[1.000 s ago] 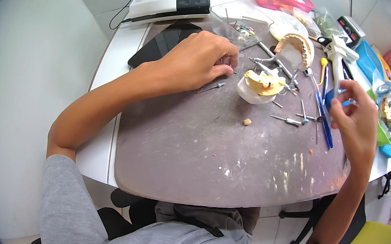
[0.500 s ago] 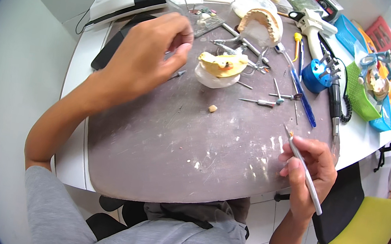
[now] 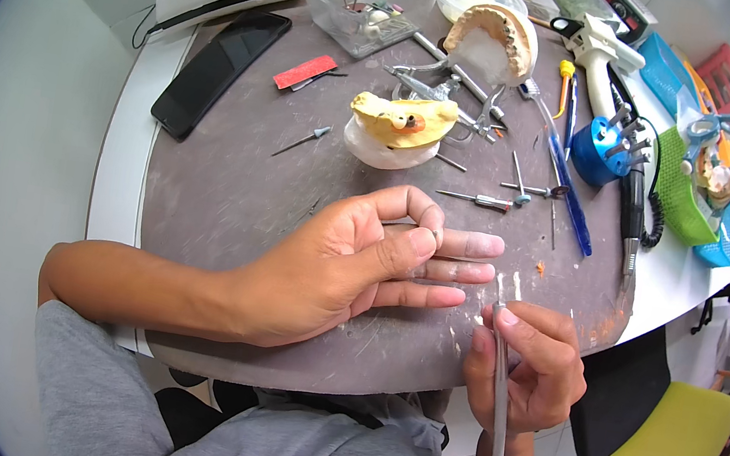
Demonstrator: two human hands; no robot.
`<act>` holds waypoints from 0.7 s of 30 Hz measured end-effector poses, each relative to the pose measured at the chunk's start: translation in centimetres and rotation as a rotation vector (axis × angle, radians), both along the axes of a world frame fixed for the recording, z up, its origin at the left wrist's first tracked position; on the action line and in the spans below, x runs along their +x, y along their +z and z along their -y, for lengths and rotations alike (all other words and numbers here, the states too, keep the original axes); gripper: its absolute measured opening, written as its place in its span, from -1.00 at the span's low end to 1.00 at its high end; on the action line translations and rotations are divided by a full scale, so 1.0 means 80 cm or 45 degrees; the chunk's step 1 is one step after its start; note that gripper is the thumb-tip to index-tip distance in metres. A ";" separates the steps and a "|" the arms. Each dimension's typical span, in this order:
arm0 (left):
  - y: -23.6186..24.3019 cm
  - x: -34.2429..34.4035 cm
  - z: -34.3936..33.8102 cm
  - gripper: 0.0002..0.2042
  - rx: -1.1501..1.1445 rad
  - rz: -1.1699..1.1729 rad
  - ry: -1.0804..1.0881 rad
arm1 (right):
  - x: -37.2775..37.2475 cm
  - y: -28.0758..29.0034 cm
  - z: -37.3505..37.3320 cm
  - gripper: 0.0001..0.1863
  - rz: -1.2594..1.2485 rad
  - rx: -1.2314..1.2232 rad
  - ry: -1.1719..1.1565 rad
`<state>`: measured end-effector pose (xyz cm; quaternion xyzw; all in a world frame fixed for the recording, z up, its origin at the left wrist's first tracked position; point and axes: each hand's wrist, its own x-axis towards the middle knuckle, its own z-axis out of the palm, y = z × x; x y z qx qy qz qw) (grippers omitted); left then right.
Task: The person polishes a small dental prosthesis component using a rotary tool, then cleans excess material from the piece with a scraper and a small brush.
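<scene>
My left hand (image 3: 351,263) is turned palm partly upward over the scuffed mat (image 3: 218,207), thumb and forefinger pinching something tiny that I cannot make out, other fingers stretched out. My right hand (image 3: 531,373) grips a slim metal instrument (image 3: 500,406) upright beside those fingertips. Beyond them sits a yellow dental model (image 3: 381,114) on a white base, with a small orange-brown patch near its middle. Behind it a metal articulator (image 3: 457,101) lies beside an arched cream dental cast (image 3: 517,44). Several burs and mandrels (image 3: 472,199) lie around the model.
A black phone (image 3: 214,76), red strip (image 3: 303,70) and clear tub (image 3: 357,22) are at back left. A blue toothbrush (image 3: 573,211), blue bur stand (image 3: 599,158), black handpiece (image 3: 633,219) and green basket (image 3: 688,189) line the right. A yellow-black chair (image 3: 682,431) stands lower right.
My left hand has come down and toward me from the back left, now pinching. My right hand has brought the metal instrument leftward beside it. The small cream piece earlier on the mat is out of sight.
</scene>
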<state>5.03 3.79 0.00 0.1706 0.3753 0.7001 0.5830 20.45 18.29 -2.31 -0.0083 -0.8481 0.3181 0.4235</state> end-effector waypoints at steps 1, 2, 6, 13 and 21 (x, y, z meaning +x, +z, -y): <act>-0.001 -0.001 0.001 -0.88 -0.002 0.015 -0.013 | -0.001 -0.002 0.000 -0.64 0.006 0.039 0.010; -0.001 -0.002 0.002 -0.88 -0.005 0.029 -0.024 | -0.001 -0.002 0.000 -0.60 0.009 0.052 -0.001; -0.003 -0.003 -0.001 -0.87 -0.005 0.051 -0.050 | -0.001 -0.006 -0.003 -0.59 0.013 0.157 0.004; -0.001 -0.001 0.003 -0.86 -0.015 -0.114 0.014 | 0.004 -0.007 0.003 -0.60 0.004 0.116 -0.101; -0.007 -0.001 0.005 -0.92 0.018 -0.697 -0.081 | 0.005 0.002 -0.001 -0.75 -0.236 -0.468 0.038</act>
